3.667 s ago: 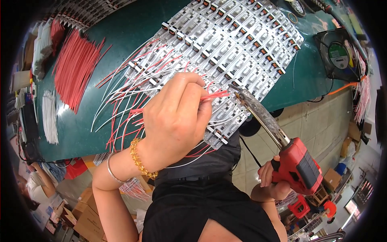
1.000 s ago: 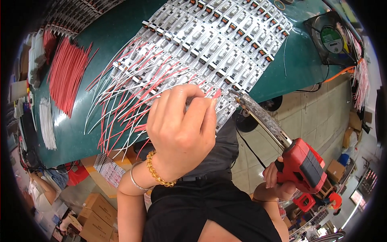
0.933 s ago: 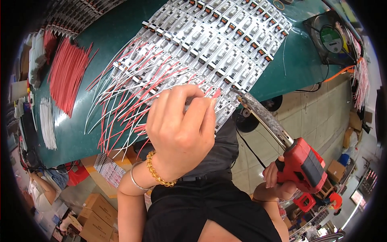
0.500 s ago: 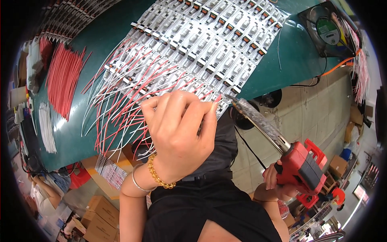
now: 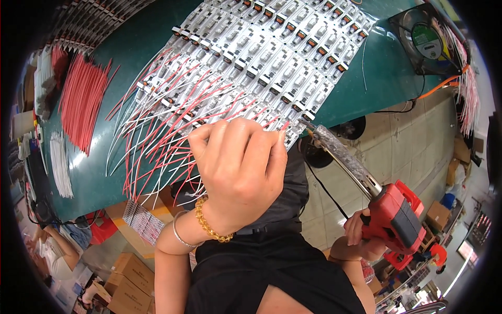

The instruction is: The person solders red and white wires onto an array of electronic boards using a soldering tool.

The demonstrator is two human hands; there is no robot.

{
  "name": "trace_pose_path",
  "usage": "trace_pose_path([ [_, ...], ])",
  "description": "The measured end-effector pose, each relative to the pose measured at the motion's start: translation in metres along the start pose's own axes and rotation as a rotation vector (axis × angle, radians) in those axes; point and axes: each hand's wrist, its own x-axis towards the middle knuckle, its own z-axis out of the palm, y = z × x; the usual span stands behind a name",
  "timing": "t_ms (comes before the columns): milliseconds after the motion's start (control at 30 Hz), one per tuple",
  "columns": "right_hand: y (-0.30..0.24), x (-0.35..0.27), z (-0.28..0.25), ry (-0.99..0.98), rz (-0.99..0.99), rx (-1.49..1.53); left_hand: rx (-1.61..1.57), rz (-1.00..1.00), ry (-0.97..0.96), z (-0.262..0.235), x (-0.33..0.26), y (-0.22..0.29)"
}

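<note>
A large panel of small white circuit boards (image 5: 260, 58) lies on the green table, many of its boards carrying black and orange parts. My left hand (image 5: 238, 170) is closed in a pinch over the panel's near edge, at the end of a red wire (image 5: 285, 125). Many red and white wires (image 5: 157, 141) spread leftward from that edge, partly hidden behind this hand. My right hand (image 5: 360, 235) grips a red soldering gun (image 5: 392, 220). Its long barrel points up and left, with the tip at the panel's near right corner, close to my left fingertips.
Bundles of red wires (image 5: 83, 102) and white wires (image 5: 61, 165) lie on the table's left side. More board panels (image 5: 86, 23) stand at the far left. A black fan (image 5: 426, 39) sits at the far right. Cardboard boxes (image 5: 128, 285) stand on the floor at lower left.
My left hand has shifted slightly right along the near edge, still pinched. The soldering gun's tip has also moved a little to the right. The panel has shifted slightly.
</note>
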Motion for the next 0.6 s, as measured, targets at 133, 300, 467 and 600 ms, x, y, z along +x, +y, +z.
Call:
trace_pose_path([
  [133,-0.009,0.001,0.011,-0.058,0.046,-0.102,0.006,0.013,0.01,0.0,0.0,0.0],
  [300,-0.008,-0.004,0.008,0.036,0.079,-0.115,-0.015,0.011,0.028,0.001,0.0,-0.001],
  [467,-0.008,-0.009,-0.004,0.099,0.13,-0.07,-0.123,0.009,0.049,-0.016,0.004,0.004],
  [600,0.0,-0.02,-0.025,0.157,0.172,-0.032,-0.106,0.016,-0.056,-0.003,0.002,0.01],
])
